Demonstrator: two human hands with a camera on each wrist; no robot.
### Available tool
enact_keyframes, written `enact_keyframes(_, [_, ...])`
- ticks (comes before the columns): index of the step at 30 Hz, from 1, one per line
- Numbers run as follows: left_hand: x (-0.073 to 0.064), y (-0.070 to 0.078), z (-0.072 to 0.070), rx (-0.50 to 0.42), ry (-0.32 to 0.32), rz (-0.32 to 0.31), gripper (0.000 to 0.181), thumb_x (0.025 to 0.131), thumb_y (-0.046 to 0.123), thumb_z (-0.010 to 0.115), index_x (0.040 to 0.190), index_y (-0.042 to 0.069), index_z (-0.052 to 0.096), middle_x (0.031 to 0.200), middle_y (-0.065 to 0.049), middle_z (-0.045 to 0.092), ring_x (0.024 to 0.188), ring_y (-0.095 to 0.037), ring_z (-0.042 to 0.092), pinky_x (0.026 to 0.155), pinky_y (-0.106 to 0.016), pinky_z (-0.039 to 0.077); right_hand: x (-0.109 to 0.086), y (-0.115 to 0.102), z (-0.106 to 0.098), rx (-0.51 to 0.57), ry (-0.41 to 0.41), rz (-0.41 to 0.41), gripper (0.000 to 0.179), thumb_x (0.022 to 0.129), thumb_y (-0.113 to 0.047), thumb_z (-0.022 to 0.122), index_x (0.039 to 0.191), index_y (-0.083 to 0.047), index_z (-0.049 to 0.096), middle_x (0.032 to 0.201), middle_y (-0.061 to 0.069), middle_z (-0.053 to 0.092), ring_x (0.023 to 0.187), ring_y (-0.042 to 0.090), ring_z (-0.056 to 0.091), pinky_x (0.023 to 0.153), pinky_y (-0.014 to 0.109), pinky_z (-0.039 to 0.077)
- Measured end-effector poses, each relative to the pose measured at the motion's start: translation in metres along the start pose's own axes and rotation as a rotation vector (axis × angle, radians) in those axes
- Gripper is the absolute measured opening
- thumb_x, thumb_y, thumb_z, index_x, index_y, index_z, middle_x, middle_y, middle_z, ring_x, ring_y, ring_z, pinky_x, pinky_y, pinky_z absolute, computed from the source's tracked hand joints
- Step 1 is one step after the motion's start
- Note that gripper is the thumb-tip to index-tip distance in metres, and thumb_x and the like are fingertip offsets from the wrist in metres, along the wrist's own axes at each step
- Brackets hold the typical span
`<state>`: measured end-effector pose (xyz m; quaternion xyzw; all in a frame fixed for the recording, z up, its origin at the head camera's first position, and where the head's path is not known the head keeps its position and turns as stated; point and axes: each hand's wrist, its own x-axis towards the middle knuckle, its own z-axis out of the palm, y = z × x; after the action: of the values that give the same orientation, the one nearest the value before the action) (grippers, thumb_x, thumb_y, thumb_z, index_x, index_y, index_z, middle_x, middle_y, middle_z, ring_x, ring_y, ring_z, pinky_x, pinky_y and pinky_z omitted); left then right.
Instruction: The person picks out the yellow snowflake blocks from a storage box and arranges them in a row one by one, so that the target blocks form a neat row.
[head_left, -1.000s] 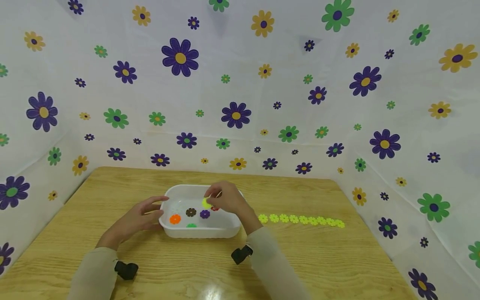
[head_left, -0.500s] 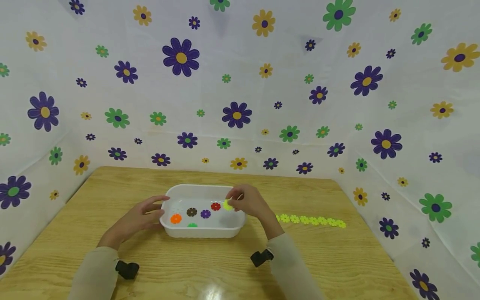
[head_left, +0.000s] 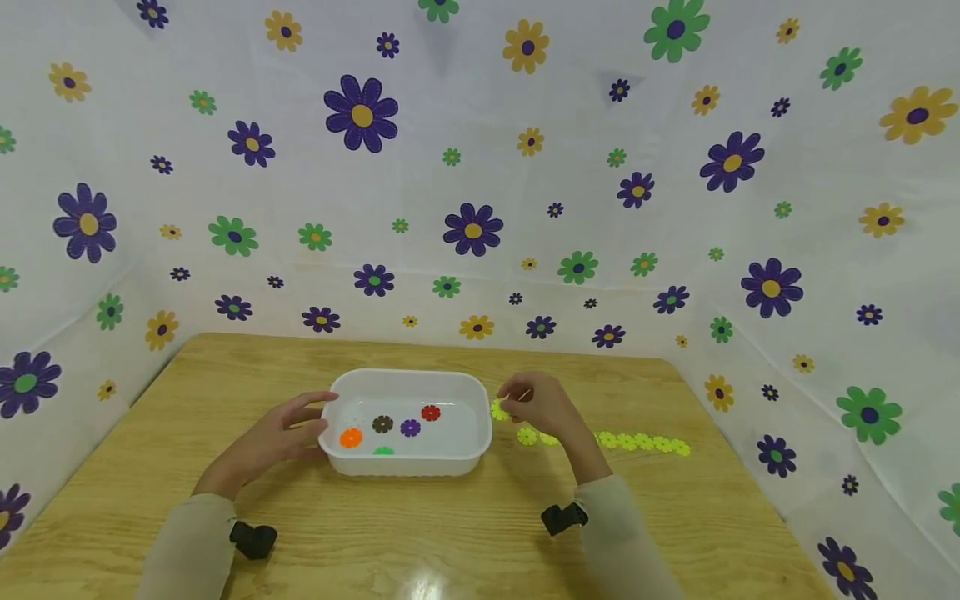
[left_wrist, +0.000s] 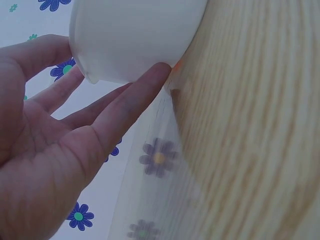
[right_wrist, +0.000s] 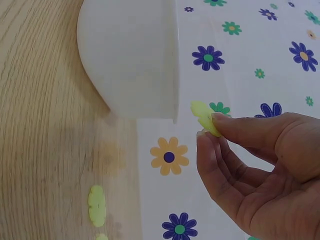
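Between thumb and fingertips, my right hand point(head_left: 546, 410) pinches a yellow flower-shaped plastic disc point(right_wrist: 204, 118), held in the air just beyond the right end of a white tub point(head_left: 408, 466). My left hand point(head_left: 279, 431) touches the tub's left end; in the left wrist view its thumb and fairly straight fingers rest against the wall and rim. Inside the tub lie discs of the same shape: orange point(head_left: 351, 438), brown point(head_left: 382, 424), purple point(head_left: 410, 428), red point(head_left: 431, 413) and a partly hidden green point(head_left: 384, 451). The right forearm covers part of a row of yellow discs point(head_left: 627, 442).
The tub stands on a wooden table point(head_left: 360, 533), with the yellow row running rightward from near its right end. A white flower-printed cloth point(head_left: 420, 192) walls in the back and both sides. Black cameras point(head_left: 255, 541) are strapped at both wrists.
My right hand has moved right, out from over the tub and past its right rim, carrying the yellow disc. The red disc has come into full view. The left hand keeps its place.
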<state>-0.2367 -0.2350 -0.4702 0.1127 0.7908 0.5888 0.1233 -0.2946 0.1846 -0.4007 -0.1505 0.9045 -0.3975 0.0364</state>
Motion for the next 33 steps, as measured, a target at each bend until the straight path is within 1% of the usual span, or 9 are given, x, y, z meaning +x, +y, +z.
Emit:
enact_keyframes(5, [0.001, 0.0, -0.001, 0.004, -0.001, 0.003, 0.058, 0.108, 0.025, 0.055, 0.159, 0.01, 0.034, 0.164, -0.034, 0.026, 0.136, -0.05, 0.052, 0.099, -0.041, 0.061, -0.005, 0.013, -0.012, -0.003, 0.015, 0.001, 0.01, 0.095, -0.007, 0.072, 0.103, -0.003, 0.075, 0.093, 0.013, 0.071, 0.077, 0.021, 0.071, 0.078, 0.046, 0.066])
enact_keyframes(10, [0.003, -0.001, -0.001, -0.001, 0.002, 0.005, 0.058, 0.107, 0.025, 0.056, 0.159, 0.01, 0.034, 0.164, -0.034, 0.026, 0.136, -0.05, 0.053, 0.098, -0.04, 0.061, -0.012, 0.028, -0.023, -0.024, 0.035, 0.015, 0.011, 0.095, -0.007, 0.071, 0.104, -0.002, 0.075, 0.094, 0.014, 0.072, 0.077, 0.02, 0.071, 0.077, 0.045, 0.066])
enact_keyframes(13, [0.003, -0.002, 0.0, -0.008, 0.003, 0.005, 0.058, 0.107, 0.025, 0.056, 0.158, 0.009, 0.034, 0.164, -0.033, 0.025, 0.136, -0.05, 0.052, 0.098, -0.041, 0.061, -0.015, 0.035, -0.029, -0.021, 0.047, 0.027, 0.012, 0.096, -0.007, 0.07, 0.106, -0.001, 0.074, 0.095, 0.015, 0.072, 0.077, 0.02, 0.072, 0.078, 0.046, 0.066])
enact_keyframes(23, [0.002, -0.002, 0.0, -0.003, 0.009, 0.012, 0.059, 0.106, 0.025, 0.058, 0.158, 0.009, 0.034, 0.165, -0.033, 0.023, 0.143, -0.057, 0.041, 0.098, -0.043, 0.061, -0.027, 0.055, -0.055, 0.015, 0.069, 0.059, 0.017, 0.098, -0.005, 0.067, 0.112, 0.004, 0.072, 0.1, 0.021, 0.072, 0.081, 0.021, 0.073, 0.082, 0.048, 0.066])
enact_keyframes(28, [0.002, -0.002, 0.0, -0.008, 0.007, 0.011, 0.059, 0.107, 0.025, 0.057, 0.158, 0.008, 0.034, 0.165, -0.034, 0.024, 0.14, -0.054, 0.046, 0.098, -0.042, 0.062, -0.035, 0.066, -0.069, 0.024, 0.086, 0.071, 0.019, 0.098, -0.004, 0.066, 0.114, 0.006, 0.07, 0.102, 0.023, 0.072, 0.083, 0.023, 0.074, 0.083, 0.048, 0.066])
enact_keyframes(33, [0.002, -0.001, 0.0, -0.023, 0.0, 0.016, 0.058, 0.107, 0.024, 0.057, 0.158, 0.007, 0.035, 0.164, -0.034, 0.025, 0.137, -0.052, 0.05, 0.097, -0.042, 0.062, -0.045, 0.077, -0.084, 0.033, 0.114, 0.114, 0.02, 0.098, -0.003, 0.066, 0.115, 0.008, 0.069, 0.105, 0.025, 0.07, 0.084, 0.023, 0.073, 0.081, 0.041, 0.066])
